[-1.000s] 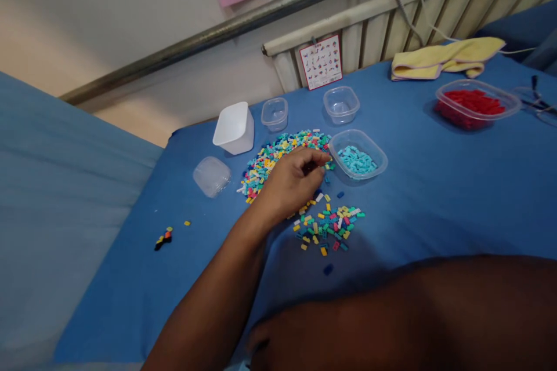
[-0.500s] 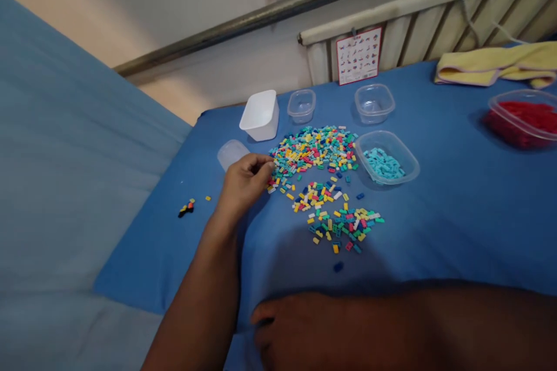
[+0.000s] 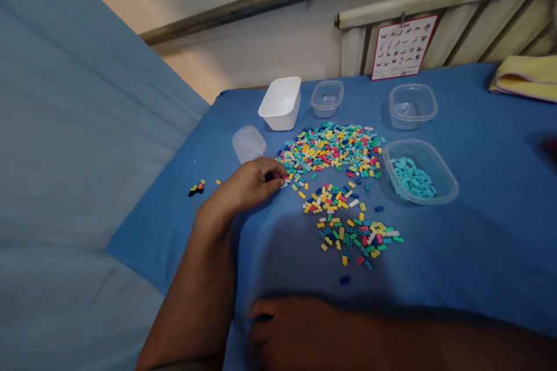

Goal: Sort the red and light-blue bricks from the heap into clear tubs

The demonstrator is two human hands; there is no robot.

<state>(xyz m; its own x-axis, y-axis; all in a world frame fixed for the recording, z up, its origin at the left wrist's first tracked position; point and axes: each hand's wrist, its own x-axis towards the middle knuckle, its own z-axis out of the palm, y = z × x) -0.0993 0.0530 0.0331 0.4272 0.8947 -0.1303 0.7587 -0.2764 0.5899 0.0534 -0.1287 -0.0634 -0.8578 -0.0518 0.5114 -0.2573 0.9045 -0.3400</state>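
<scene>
My left hand [image 3: 255,185] is at the left edge of a big pile of small toy building bricks [image 3: 335,148], with thumb and fingers drawn together among the outermost pieces. Whatever lies in that pinch is hidden. Low in the picture, my right hand [image 3: 289,324] rests in shadow near the table's front edge, fingers curled; their tips and any contents cannot be made out. Between the hands are two smaller groups of mixed bricks, a middle group [image 3: 328,199] and a nearer group [image 3: 361,235]. A clear tub [image 3: 446,188] right of the pile holds light-blue bricks.
Behind the pile stand a white box [image 3: 281,107], a small clear tub [image 3: 327,105] and another clear tub [image 3: 411,110]. A translucent lid or tub [image 3: 249,142] lies beyond my left hand. Black and coloured pieces [image 3: 196,188] lie left. A yellow cloth [image 3: 526,78] is far right.
The view has swung left, so the table things sit further right and the tub of red pieces has nearly left the picture. My left hand stays at the pile's left edge, still pinched.
</scene>
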